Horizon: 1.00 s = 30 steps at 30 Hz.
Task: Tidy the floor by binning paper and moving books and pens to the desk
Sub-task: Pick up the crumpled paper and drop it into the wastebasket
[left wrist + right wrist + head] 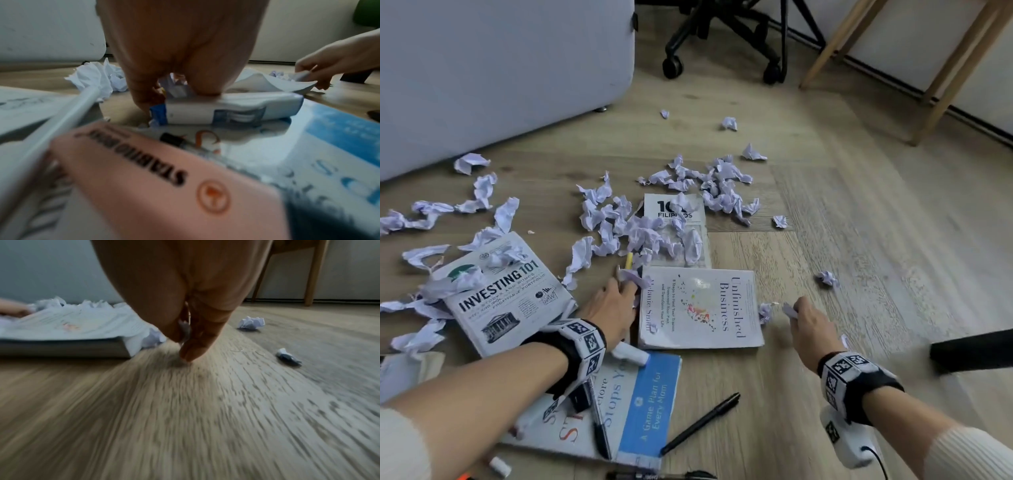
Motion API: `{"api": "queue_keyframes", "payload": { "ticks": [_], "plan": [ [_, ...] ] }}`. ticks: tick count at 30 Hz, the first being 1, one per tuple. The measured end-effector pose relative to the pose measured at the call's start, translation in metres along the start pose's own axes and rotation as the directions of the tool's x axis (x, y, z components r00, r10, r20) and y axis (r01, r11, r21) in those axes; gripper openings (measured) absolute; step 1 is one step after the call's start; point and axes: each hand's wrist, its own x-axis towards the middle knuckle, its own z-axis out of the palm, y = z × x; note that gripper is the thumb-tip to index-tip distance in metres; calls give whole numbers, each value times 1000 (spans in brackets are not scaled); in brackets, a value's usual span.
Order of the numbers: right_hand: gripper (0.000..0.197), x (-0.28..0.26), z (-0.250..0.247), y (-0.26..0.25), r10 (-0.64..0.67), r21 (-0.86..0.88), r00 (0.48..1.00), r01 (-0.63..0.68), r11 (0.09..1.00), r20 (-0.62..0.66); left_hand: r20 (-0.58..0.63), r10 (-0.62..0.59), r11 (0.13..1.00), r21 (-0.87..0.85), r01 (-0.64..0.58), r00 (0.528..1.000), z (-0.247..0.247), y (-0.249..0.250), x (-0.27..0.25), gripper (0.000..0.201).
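Several crumpled paper scraps [709,185] litter the wooden floor around books: "Investing 101" [506,294], "Unfinished Business" [702,308], a half-buried one [674,212] and a blue-and-white one [647,407]. My left hand [625,291] sits between the first two books, fingers curled round a paper wad [635,277] by a yellow pen [629,261]. To the right of "Unfinished Business", my right hand [796,311] pinches a small paper scrap [185,328], close to another wad [766,312]. Black pens [702,423] [599,425] and a white-blue marker [232,110] lie by the blue book.
A grey sofa [493,75] stands at the back left, an office chair base [726,37] behind, and wooden desk legs [941,85] at the back right. A dark leg [972,349] juts in from the right. Loose wads [827,277] [252,323] dot the right floor.
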Motion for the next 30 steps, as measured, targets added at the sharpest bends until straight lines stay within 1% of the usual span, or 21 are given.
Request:
{"api": "queue_keyframes", "payload": {
  "ticks": [1,2,4,5,6,7,8,10,11,13,16,17,18,20,22,23,24,26,27,28,30],
  "plan": [
    [5,3,-2,-3,2,20,999,-2,1000,-34,-2,21,1000,-17,-21,1000,2,-3,1,35],
    [16,6,-2,-7,-45,23,998,46,999,-37,-3,33,996,-80,-33,999,1,-5,1,35],
    [40,9,4,-15,-225,-19,974,226,974,24,-22,56,964,-259,-60,998,-5,-9,0,33],
    [43,10,9,-18,-289,-38,956,291,956,45,-40,72,939,-333,-82,997,-9,-12,-1,31],
    [39,11,13,-22,-313,-57,948,316,947,58,-66,86,917,-384,-105,994,-15,-13,-1,29],
    [30,11,17,-23,-320,-75,946,323,943,51,-105,92,908,-399,-127,990,-19,-17,-2,27],
    [21,11,19,-24,-322,-91,946,324,942,36,-148,86,912,-386,-138,985,-23,-20,-2,26],
    [9,9,20,-22,-330,-96,944,331,939,24,-199,44,933,-341,-111,979,-31,-28,-1,25],
    [8,7,20,-19,-331,-75,943,332,940,21,-211,22,940,-329,-92,977,-34,-32,-1,29],
    [13,3,16,-12,-284,-6,959,284,959,4,-225,14,954,-290,-80,974,-40,-36,-2,36],
    [11,1,5,2,-159,66,985,163,985,-60,-229,53,958,-261,-114,972,-42,-40,-4,37],
    [7,-1,1,4,-125,89,989,132,987,-84,-228,64,959,-257,-123,971,-42,-41,-6,37],
    [8,-3,-4,2,-114,105,988,125,987,-104,-231,66,962,-245,-124,971,-41,-42,-8,35],
    [14,-10,-11,-14,-177,88,977,188,978,-121,-241,66,975,-190,-113,968,-38,-43,-13,26],
    [17,-20,-13,-46,-314,92,946,321,943,-79,-228,57,987,-136,-90,972,-33,-43,-20,19],
    [19,-26,-10,-64,-389,95,921,391,916,-35,-206,54,992,-100,-76,977,-31,-42,-25,22],
    [23,-31,-6,-84,-456,90,890,453,887,18,-173,51,997,-55,-62,984,-27,-43,-29,28],
    [32,-36,8,-122,-558,72,822,554,830,112,-94,47,998,54,-42,994,-20,-43,-36,47],
    [36,-36,15,-139,-584,64,798,582,811,146,-56,52,993,105,-46,997,-17,-42,-39,52],
    [39,-36,20,-155,-589,50,791,590,806,167,-27,59,989,135,-55,998,-14,-41,-42,52],
    [38,-32,30,-178,-579,-6,799,588,809,164,8,80,988,131,-80,997,-10,-39,-45,43]
  ]
}}
